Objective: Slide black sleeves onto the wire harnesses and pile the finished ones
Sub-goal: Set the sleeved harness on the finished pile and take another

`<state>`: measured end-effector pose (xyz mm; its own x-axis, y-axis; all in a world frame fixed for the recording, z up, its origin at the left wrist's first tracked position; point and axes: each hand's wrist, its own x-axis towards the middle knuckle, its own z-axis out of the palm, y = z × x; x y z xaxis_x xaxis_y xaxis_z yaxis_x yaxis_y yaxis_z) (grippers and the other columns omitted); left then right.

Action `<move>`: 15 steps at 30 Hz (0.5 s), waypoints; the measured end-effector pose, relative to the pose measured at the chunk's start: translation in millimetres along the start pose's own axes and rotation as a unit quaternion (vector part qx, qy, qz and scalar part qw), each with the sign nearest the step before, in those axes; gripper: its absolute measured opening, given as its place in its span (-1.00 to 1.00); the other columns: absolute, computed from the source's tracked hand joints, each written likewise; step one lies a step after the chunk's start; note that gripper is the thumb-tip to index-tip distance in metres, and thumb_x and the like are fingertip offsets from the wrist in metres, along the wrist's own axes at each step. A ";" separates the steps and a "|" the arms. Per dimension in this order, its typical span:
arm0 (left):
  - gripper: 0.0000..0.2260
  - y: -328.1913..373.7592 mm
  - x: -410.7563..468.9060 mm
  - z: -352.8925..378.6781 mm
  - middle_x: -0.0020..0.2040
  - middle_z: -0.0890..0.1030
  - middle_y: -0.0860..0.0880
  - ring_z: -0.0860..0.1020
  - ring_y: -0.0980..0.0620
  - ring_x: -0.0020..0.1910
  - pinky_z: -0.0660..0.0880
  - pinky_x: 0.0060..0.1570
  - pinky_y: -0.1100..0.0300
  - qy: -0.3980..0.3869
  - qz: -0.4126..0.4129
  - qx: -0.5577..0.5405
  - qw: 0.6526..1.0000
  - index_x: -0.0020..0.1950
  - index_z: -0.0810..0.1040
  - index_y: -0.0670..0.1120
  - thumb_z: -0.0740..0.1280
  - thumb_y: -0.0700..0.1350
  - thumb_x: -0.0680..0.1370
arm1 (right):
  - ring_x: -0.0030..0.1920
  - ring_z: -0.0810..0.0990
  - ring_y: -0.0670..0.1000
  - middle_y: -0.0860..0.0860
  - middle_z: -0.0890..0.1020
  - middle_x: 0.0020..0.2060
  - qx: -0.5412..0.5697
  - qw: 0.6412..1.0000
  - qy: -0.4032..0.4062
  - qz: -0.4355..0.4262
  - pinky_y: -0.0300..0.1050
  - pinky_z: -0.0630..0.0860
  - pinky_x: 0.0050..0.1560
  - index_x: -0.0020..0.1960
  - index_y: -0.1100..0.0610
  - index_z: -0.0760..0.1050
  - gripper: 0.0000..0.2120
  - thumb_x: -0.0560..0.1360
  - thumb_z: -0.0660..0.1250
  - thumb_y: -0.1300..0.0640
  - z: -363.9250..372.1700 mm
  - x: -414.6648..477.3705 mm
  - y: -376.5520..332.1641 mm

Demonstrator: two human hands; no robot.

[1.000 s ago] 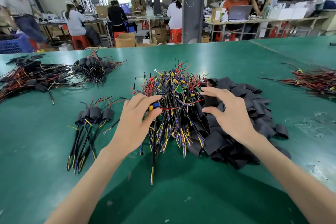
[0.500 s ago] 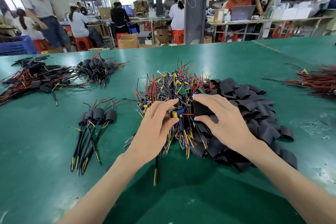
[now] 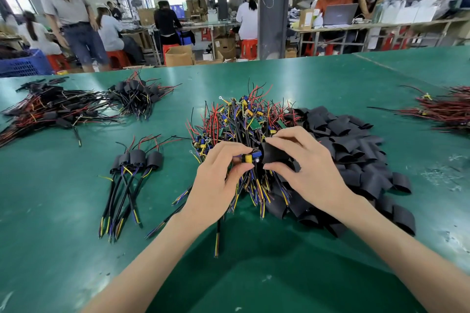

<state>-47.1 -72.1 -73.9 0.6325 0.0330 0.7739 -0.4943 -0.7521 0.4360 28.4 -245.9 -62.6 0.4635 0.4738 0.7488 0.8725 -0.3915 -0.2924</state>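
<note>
Black sleeve (image 3: 273,154) is pinched between the right hand's (image 3: 305,168) thumb and fingers, just beside the yellow-and-blue end of a wire harness (image 3: 250,157). The left hand (image 3: 216,185) grips that end with curled fingers, above the tangled harness pile (image 3: 241,122) on the green table (image 3: 254,274). Loose sleeves (image 3: 356,150) are heaped to the right, and finished harnesses (image 3: 134,160) lie to the left. The contents of the blue plastic crate (image 3: 23,65) at far left are hidden, and the label on the carton (image 3: 306,19) is too small to read.

Left hand (image 3: 216,185) and right hand (image 3: 310,173) bare; 2 slender bare forearms (image 3: 152,256); fingernails short.
</note>
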 end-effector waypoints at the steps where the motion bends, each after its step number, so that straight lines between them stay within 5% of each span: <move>1: -0.81 -0.1 -0.1 0.2 0.00 0.53 0.01 0.45 0.16 -0.14 0.33 0.02 0.43 -0.001 0.001 -0.001 1.000 0.08 0.56 -0.21 0.35 -0.29 0.48 | 0.03 0.48 -0.03 0.13 0.55 0.02 0.003 1.000 -0.001 0.001 -0.13 0.43 0.08 0.13 0.25 0.59 -0.62 0.34 0.53 0.18 -0.2 0.1 0.1; 15: -0.83 -2.3 0.2 -0.3 0.03 0.50 0.06 0.47 0.12 -0.13 0.42 -0.01 0.28 -0.028 0.016 0.005 0.999 0.08 0.57 -0.18 0.36 -0.27 0.49 | -0.03 0.55 0.01 0.07 0.56 -0.01 0.019 0.999 -0.043 0.003 -0.11 0.45 0.08 0.16 0.22 0.59 -0.61 0.35 0.52 0.17 -4.5 0.0 -3.2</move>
<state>-46.1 -70.1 -74.6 0.6494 -0.0287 0.7599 -0.5089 -0.7589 0.4063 24.9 -248.2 -59.1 0.4794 0.5377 0.6936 0.8738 -0.3660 -0.3203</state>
